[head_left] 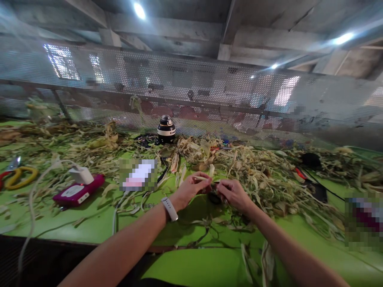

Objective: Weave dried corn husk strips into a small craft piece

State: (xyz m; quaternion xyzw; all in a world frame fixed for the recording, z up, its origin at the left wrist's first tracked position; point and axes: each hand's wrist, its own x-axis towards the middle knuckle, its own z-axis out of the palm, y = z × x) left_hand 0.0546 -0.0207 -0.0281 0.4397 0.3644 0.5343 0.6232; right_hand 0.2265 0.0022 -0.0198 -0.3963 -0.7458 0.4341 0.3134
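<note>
My left hand (191,190), with a white watch band (169,209) at its wrist, pinches a pale dried strip (211,170) that looks like corn husk. Close beside it, my right hand (233,194) has its thumb and fingers pressed together near the left fingertips; what sits in that pinch is too small to make out. Below the hands, a dark ring-like thing (214,198) rests on the green tabletop (191,227). Husk scraps (254,183) are heaped just beyond and to the right of my hands.
On the left are a magenta power strip (79,193) with a white charger (81,174), a trailing cable (31,203) and yellow-handled scissors (22,177). A blurred-out phone-like screen (139,174) lies nearer. A black bottle (166,129) stands before a perforated metal screen (191,87).
</note>
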